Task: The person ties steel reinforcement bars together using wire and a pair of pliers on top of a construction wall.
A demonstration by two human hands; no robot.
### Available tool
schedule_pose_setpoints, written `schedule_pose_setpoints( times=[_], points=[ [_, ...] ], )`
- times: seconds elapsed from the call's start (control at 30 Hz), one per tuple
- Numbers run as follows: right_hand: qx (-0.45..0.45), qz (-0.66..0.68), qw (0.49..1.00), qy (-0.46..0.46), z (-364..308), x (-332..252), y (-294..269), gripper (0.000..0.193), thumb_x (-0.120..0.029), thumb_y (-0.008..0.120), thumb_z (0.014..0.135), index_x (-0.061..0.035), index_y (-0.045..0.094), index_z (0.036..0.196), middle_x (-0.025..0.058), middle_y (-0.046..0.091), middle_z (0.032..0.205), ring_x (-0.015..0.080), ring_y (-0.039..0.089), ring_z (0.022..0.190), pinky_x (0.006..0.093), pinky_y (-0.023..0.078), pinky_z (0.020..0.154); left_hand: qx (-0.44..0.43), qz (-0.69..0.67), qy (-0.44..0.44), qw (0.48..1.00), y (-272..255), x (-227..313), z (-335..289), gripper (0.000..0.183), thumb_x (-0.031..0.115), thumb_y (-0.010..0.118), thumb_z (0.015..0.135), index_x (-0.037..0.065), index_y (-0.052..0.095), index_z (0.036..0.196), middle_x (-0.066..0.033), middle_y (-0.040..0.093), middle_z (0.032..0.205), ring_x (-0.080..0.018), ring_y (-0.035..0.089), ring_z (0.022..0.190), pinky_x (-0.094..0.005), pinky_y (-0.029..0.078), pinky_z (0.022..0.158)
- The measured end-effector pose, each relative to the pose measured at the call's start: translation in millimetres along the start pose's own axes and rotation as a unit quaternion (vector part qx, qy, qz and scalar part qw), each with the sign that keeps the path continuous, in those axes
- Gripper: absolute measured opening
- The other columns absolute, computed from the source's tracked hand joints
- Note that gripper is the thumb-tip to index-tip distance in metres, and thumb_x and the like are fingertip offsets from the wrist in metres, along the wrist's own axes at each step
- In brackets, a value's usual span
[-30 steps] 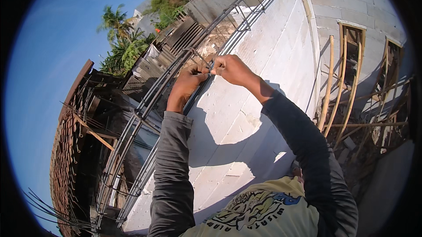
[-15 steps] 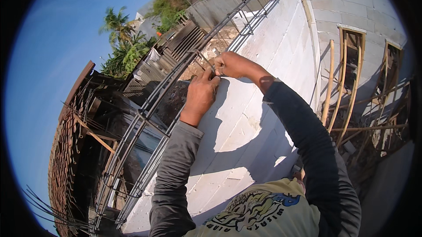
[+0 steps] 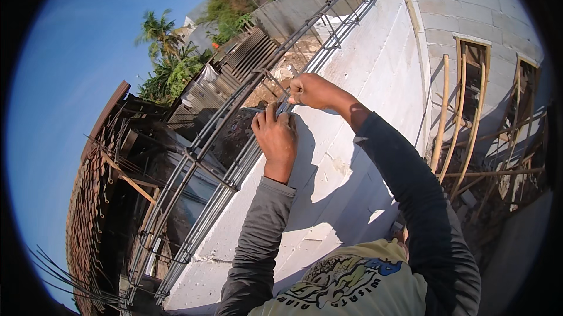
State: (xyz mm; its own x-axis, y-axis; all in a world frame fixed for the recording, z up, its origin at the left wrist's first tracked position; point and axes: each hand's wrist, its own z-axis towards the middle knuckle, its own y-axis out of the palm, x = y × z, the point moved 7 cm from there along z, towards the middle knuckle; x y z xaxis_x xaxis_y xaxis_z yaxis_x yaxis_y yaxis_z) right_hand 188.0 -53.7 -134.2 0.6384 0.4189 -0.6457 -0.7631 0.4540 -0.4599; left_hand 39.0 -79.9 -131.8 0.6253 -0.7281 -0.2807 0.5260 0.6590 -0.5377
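Note:
A long cage of steel rebar (image 3: 192, 160), tied with square stirrups, runs along the top of the white block wall (image 3: 328, 169). My left hand (image 3: 278, 141) rests at the wall's top edge, its fingers bent over the cage's near bars. Just beyond it, my right hand (image 3: 316, 91) is closed in a pinch close above the same bars. What sits between the right fingertips is too small to make out. Both hands are beside a stirrup, and their shadows fall on the wall face.
To the right stands a grey block wall (image 3: 451, 5) with window openings and leaning bamboo poles (image 3: 443, 111). On the left are a tiled roof (image 3: 97, 216) and loose rebar ends (image 3: 64, 281). Corrugated sheets (image 3: 249, 52) and palms lie beyond the cage.
My left hand has shifted right and slightly down along the wall edge, its forearm moving right too. The right hand stays pinched at nearly the same spot.

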Motion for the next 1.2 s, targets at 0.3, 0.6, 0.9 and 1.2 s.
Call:
schedule_pose_setpoints(
  times=[0.3, 0.6, 0.9, 1.2],
  points=[
    [0.022, 0.252, 0.96, 0.119, -32.3, 23.7, 17.3, 0.014, -0.014, 0.063, 0.092, -0.0026, 0.062, 0.1, 0.0055, 0.06, 0.07, 0.0109, 0.058, 0.059, 0.0287, 0.046, 0.049, 0.035, -0.047, -0.001, 0.998, -0.9, 5.9, 4.9, 0.012, 0.008, 0.067, 0.081, -0.002, 0.061, 0.087, -0.0173, 0.058, 0.126, -0.0363, 0.053, 0.113, -0.0495, 0.038, 0.101],
    [0.268, 0.092, 0.958, -0.046, -62.6, 4.2, 29.9, 0.007, 0.002, 0.059, 0.085, -0.004, 0.056, 0.088, 0.0161, 0.062, 0.09, 0.0404, 0.059, 0.087, 0.0467, 0.047, 0.072, 0.002, -0.158, -0.116, 0.981, 12.7, 0.6, 19.7, 0.015, 0.009, 0.065, 0.085, -0.005, 0.062, 0.086, -0.0239, 0.056, 0.125, -0.04, 0.051, 0.116, -0.0466, 0.039, 0.099],
    [0.272, 0.113, 0.956, 0.004, -59.5, 10.2, 33.5, 0.008, -0.008, 0.065, 0.088, -0.0032, 0.058, 0.088, 0.0164, 0.065, 0.082, 0.0388, 0.063, 0.076, 0.0448, 0.049, 0.064, -0.024, -0.368, -0.237, 0.899, 1.7, -33.7, 19.9, 0.015, 0.006, 0.06, 0.09, -0.004, 0.061, 0.101, -0.021, 0.067, 0.093, -0.038, 0.065, 0.079, -0.0428, 0.052, 0.074],
    [0.171, 0.48, 0.846, 0.161, -55.6, 28.3, 63.7, 0.013, -0.013, 0.059, 0.094, -0.0028, 0.06, 0.086, 0.0077, 0.061, 0.07, 0.0201, 0.064, 0.065, 0.0366, 0.049, 0.057, -0.128, -0.345, -0.2, 0.908, 21.5, -31.8, 25.6, 0.026, -0.004, 0.057, 0.087, -0.002, 0.062, 0.112, -0.0183, 0.07, 0.105, -0.0253, 0.068, 0.098, -0.0327, 0.05, 0.087]
  ],
)
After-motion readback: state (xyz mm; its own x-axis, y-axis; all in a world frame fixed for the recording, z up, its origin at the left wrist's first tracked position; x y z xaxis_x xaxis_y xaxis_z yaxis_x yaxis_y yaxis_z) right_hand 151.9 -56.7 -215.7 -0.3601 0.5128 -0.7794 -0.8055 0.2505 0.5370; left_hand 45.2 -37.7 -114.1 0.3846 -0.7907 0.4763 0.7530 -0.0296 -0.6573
